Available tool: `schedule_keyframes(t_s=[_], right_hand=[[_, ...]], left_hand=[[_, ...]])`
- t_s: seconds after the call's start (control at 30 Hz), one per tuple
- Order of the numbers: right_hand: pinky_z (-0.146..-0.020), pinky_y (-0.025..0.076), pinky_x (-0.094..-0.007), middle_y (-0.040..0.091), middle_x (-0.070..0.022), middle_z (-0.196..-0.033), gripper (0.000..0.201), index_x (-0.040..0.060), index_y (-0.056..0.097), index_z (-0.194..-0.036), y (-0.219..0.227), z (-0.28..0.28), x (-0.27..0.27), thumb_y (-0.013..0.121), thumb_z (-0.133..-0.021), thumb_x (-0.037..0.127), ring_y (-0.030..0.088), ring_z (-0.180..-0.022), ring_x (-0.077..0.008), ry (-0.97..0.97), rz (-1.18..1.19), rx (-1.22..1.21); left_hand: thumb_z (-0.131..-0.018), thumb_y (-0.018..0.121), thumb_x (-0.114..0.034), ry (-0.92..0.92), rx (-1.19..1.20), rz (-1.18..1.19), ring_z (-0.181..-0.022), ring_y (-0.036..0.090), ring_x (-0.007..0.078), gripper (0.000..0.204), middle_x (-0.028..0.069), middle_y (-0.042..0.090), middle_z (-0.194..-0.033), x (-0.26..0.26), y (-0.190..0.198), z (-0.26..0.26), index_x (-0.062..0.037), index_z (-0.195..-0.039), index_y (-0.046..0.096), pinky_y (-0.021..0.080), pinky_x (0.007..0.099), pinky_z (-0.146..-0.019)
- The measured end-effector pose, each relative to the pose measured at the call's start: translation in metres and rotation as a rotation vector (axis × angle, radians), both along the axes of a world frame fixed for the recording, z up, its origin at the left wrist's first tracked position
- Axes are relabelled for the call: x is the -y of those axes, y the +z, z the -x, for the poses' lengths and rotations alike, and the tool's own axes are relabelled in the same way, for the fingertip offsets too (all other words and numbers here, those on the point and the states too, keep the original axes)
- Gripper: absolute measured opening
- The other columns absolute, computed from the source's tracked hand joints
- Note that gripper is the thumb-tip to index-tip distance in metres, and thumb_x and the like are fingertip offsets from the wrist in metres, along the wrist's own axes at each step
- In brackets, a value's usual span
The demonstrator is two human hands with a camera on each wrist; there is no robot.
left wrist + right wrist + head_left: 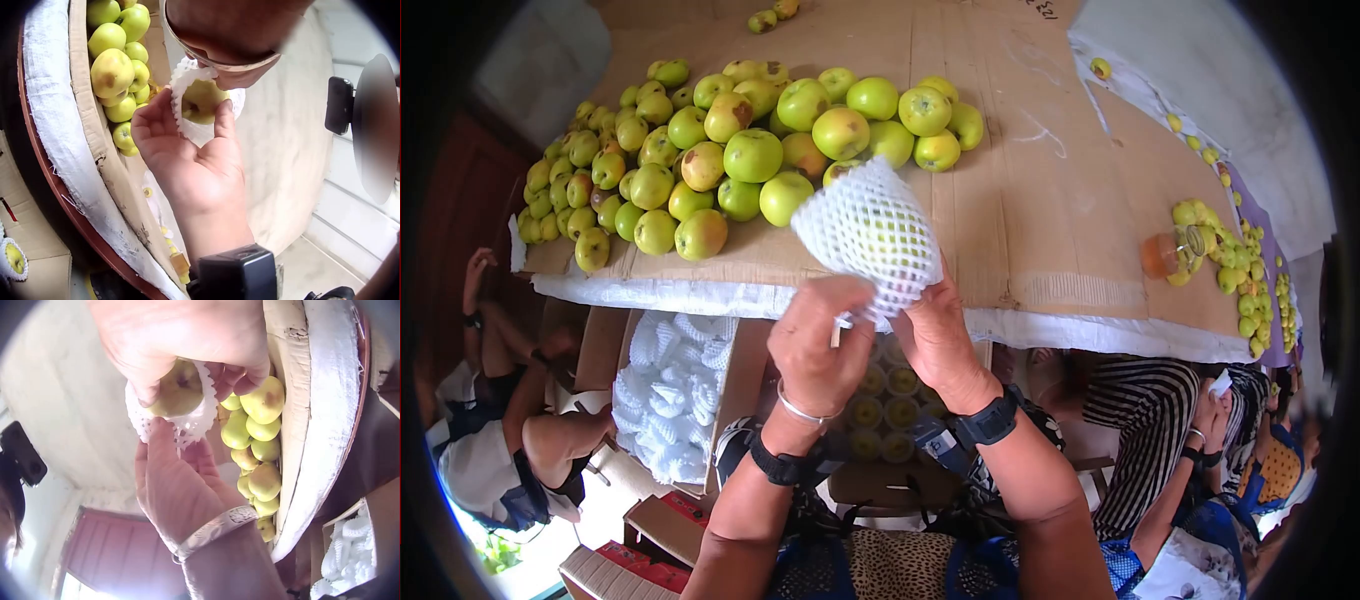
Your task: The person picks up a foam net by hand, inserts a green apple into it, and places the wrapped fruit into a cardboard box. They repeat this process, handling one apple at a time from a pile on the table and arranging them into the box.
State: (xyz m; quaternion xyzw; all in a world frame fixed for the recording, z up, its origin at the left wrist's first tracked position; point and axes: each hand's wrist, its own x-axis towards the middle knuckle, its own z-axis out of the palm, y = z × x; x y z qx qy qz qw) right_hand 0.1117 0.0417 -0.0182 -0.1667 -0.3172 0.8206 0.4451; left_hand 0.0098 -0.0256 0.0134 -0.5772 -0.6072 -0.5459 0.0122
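Note:
In the head view a white foam net sleeve (870, 225) is stretched around a green apple above the table edge. My left hand (815, 345) is at the lower end of the net, its fingers bent at the rim. On the other side my right hand (940, 330) grips the netted apple. The right wrist view shows the apple (178, 394) bare at the net's opening, with the right thumb on it and the left thumb at the rim. From the left wrist, the right fingers and thumb span the net around the apple (203, 103).
A heap of green apples (750, 155) covers the cardboard-topped table (1040, 200) at left. Below it, a box (745, 370) holds white foam nets (665, 400), beside netted apples (865, 415) in rows. An orange-brown jar (1165, 255) lies at right. People sit on both sides.

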Motion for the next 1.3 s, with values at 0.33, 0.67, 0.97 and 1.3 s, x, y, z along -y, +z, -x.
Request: schedule_keyframes(t_s=[0.33,0.67,0.97,1.3], right_hand=[[-0.082,0.048,-0.0281,0.057,-0.0036,-0.11,0.04,0.0014,0.047,-0.12,0.001,-0.01,-0.008,0.061,-0.083,0.007,0.056,-0.096,-0.0121,0.101,0.149,-0.047],[-0.088,0.044,-0.0256,0.055,-0.0043,-0.114,0.056,0.0002,0.042,-0.123,0.007,-0.007,0.0,0.068,-0.073,-0.002,0.054,-0.102,-0.0106,0.229,-0.207,0.276],[-0.09,0.043,-0.0265,0.054,-0.0052,-0.114,0.061,0.0,0.041,-0.123,0.012,-0.005,0.006,0.071,-0.07,-0.002,0.053,-0.103,-0.0104,0.288,-0.203,0.306],[-0.078,0.048,-0.0282,0.062,-0.0109,-0.099,0.053,-0.0021,0.05,-0.112,0.013,-0.01,0.005,0.073,-0.068,0.015,0.059,-0.088,-0.0131,0.074,-0.557,0.644]], left_hand=[[-0.069,0.071,-0.002,-0.436,0.14,0.176,-0.082,0.061,0.0218,0.025,0.0106,0.063,-0.09,0.008,0.015,0.013,-0.0019,-0.091,0.06,0.048,0.0302,-0.074],[-0.091,0.045,-0.027,-0.158,0.602,-0.076,-0.126,0.035,0.0253,0.047,0.0144,0.035,-0.137,-0.002,-0.005,0.034,0.0009,-0.128,0.042,0.029,0.0375,-0.102],[-0.089,0.046,-0.023,-0.309,0.966,-0.005,-0.104,0.053,0.0192,0.035,0.0152,0.055,-0.115,-0.005,-0.007,0.037,0.0009,-0.114,0.053,0.04,0.0312,-0.092],[-0.091,0.036,-0.03,-0.482,1.582,0.122,-0.097,0.058,0.0261,0.042,0.0168,0.058,-0.11,-0.008,-0.021,0.022,0.0042,-0.111,0.052,0.044,0.0371,-0.09]])
